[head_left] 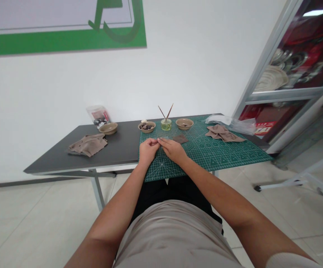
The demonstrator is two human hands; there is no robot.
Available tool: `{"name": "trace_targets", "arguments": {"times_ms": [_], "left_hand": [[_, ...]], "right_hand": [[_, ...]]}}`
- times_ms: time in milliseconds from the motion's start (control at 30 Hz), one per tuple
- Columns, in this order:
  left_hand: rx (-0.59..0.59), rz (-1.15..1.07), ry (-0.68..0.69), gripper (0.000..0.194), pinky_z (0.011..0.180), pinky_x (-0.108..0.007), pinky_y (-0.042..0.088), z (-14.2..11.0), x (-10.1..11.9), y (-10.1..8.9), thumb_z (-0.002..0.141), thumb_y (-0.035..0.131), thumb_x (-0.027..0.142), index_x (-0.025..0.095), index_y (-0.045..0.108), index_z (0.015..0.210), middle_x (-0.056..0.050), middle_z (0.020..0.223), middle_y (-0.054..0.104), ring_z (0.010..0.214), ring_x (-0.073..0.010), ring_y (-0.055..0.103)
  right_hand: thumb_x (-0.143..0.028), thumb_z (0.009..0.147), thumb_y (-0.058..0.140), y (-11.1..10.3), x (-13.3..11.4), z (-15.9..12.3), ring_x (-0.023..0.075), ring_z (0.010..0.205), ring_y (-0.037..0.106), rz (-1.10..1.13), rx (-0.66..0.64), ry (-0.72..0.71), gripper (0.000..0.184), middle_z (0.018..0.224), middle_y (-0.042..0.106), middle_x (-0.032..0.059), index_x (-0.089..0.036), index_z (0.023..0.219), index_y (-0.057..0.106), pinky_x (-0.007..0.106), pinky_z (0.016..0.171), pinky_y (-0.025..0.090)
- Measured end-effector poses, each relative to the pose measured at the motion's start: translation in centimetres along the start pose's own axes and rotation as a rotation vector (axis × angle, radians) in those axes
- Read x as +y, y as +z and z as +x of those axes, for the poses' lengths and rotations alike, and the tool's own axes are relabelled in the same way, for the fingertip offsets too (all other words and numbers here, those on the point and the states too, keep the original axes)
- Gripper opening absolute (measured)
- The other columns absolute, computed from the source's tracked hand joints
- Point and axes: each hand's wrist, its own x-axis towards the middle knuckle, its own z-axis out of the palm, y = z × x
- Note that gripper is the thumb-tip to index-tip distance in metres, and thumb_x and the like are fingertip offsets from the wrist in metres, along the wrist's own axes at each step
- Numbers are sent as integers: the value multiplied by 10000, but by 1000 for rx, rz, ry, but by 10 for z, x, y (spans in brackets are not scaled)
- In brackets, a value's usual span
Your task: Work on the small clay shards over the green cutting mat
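My left hand and my right hand meet at the fingertips above the green cutting mat. Both are closed in a pinch, and whatever lies between the fingers is too small or hidden to name. Just beyond the right hand is a small brown cloth piece lying flat. Behind the hands stands a glass jar of yellowish content with two thin brown sticks upright in it. To its left, a tan bowl contains small dark pieces; to its right, another tan bowl has a little in it.
A crumpled brown cloth and a clear plastic bag lie on the mat's right side. On the dark table at left are another brown cloth, a third bowl and a clear plastic container. The white wall stands directly behind.
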Motion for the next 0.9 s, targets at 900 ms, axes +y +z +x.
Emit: {"name": "trace_targets", "arguments": {"times_ms": [900], "left_hand": [[8, 71, -11, 128, 598, -225, 435, -2, 6, -1, 739, 663, 281, 171, 667, 673, 19, 611, 654, 580, -114, 563]], "right_hand": [[-116, 898, 457, 2, -30, 3, 163, 1226, 595, 292, 142, 243, 423, 1332, 617, 53, -214, 1260, 653, 314, 1069, 449]]}}
